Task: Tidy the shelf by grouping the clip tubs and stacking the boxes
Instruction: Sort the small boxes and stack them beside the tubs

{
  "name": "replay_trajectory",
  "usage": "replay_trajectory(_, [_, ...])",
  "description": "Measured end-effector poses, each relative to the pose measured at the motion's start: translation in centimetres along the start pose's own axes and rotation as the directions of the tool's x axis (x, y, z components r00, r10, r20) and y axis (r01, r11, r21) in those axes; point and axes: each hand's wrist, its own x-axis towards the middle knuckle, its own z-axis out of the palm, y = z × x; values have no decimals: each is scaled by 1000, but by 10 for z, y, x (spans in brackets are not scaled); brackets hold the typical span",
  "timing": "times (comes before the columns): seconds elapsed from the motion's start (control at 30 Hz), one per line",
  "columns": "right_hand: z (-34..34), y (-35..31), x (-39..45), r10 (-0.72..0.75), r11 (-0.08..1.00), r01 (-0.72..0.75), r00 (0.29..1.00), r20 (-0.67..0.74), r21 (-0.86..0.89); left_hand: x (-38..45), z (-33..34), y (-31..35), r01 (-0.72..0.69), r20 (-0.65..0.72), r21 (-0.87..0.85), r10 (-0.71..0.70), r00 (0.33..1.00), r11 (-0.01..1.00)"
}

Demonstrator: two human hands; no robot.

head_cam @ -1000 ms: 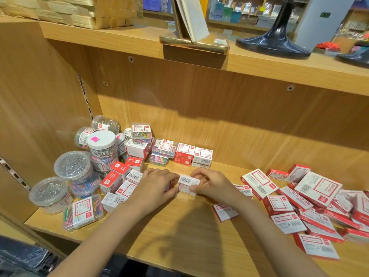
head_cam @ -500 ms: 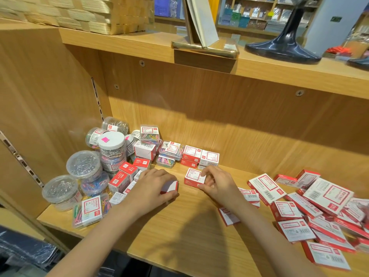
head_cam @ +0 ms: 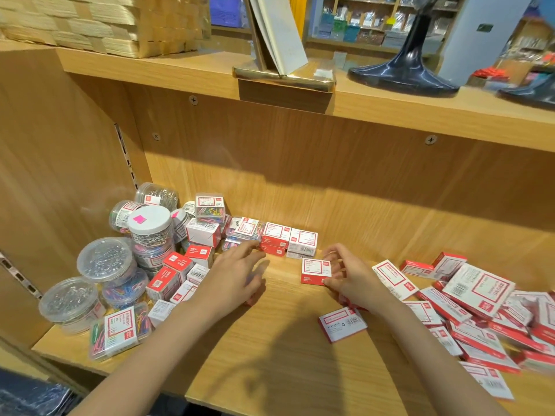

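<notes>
On the wooden shelf (head_cam: 270,355), clip tubs (head_cam: 105,259) crowd the left corner and red-and-white boxes (head_cam: 480,310) sprawl right. The right hand (head_cam: 351,277) pinches one small box (head_cam: 316,271); the left hand (head_cam: 234,277) lies with fingers spread, over another box by the tubs.

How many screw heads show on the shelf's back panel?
3 screws: one top left, one below it near the corner, one far right. More may be hidden.

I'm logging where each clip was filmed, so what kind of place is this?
Probably a stationery shop. A wooden shelf holds many identical red-and-white barcoded boxes and clear tubs of paper clips, like retail stock, and racks of packaged goods show in the background.
</notes>
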Motion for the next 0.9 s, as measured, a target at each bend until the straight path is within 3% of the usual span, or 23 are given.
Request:
replay_trajectory(0.1, [6, 1, 5, -68, 996, 66, 997, -25, -63, 10, 5, 4, -50, -28, 76, 53, 998, 996])
replay_trajectory(0.2, [9, 2, 11, -109, 983, 103, 994, -31, -153, 19, 10, 5, -86, 64, 145, 77, 995, 986])
replay_trajectory(0.3, [10, 1, 15, -122, 985, 117, 992, -26, -124, 25, 13, 2, -75, 84, 192, 60, 995, 979])
replay_trajectory(0.43, [3, 3, 15, -74, 997, 74, 996, -44, 8, 23, 13, -2, -66, -3, 261, 70, 998, 963])
replay_trajectory(0.5, [2, 2, 22, -64, 992, 73, 994, -89, 107, 22, 12, -2, -50, -20, 223, 55, 998, 973])
replay_trajectory(0.6, [10, -3, 33, -120, 992, 125, 986, -117, 31, 17, 12, 1, -97, -31, 127, 102, 994, 987])
replay_trajectory(0.73, [19, -3, 40, -102, 994, 105, 982, -161, 14, 16, 20, 5, -231, 83, 2, 230, 970, 973])
replay_trajectory(0.9, [17, -4, 42, -89, 995, 93, 981, -170, 16, 18, 36, 6, -264, 191, -25, 264, 945, 964])
